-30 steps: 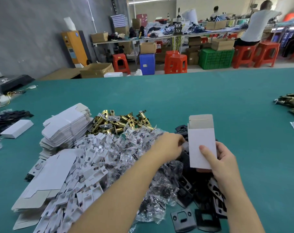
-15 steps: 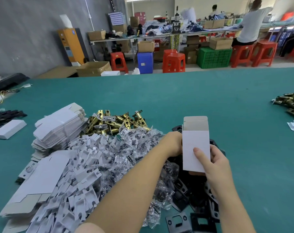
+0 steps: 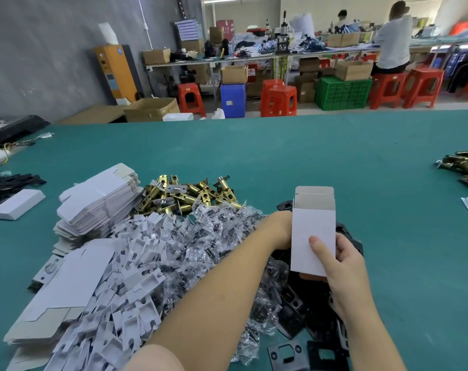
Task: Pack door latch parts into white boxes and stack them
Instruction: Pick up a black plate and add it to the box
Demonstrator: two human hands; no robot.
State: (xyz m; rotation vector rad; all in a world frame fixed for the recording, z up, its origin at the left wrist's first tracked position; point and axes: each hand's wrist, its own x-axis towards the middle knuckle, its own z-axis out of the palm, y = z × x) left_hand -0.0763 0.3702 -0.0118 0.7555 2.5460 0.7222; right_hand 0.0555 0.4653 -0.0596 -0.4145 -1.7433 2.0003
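Fingers of the right hand [image 3: 342, 263] wrap a white box [image 3: 313, 236], thumb on its front face, flaps up, above black plates [image 3: 294, 314]. Left hand [image 3: 277, 231] mostly hidden behind box; finger posture unclear. Thin card, likely light and crushable: hold side edges gently.

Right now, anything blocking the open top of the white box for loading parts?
Nothing visible. The white box stands upright in the right hand, top flaps open. The left hand sits beside it, its fingers hidden behind the box.
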